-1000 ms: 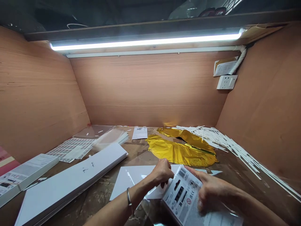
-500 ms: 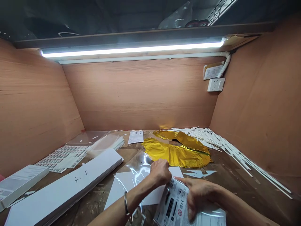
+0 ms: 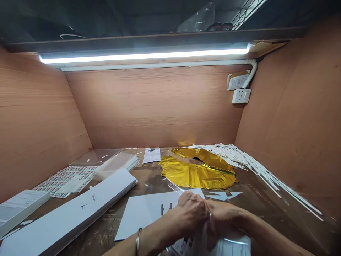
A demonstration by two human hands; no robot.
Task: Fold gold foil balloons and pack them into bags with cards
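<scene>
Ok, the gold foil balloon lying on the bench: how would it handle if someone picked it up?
The gold foil balloon would probably droop and fold, since it lies flat and creased. It looks light for its size, with little air inside. Its glossy film might slide easily across the wooden bench.

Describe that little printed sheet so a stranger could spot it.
On the workbench, find the gold foil balloon near the back wall. Just left of it lies a small printed sheet, a single paper with dark text, unlike the clear plastic sleeves farther left.
</scene>
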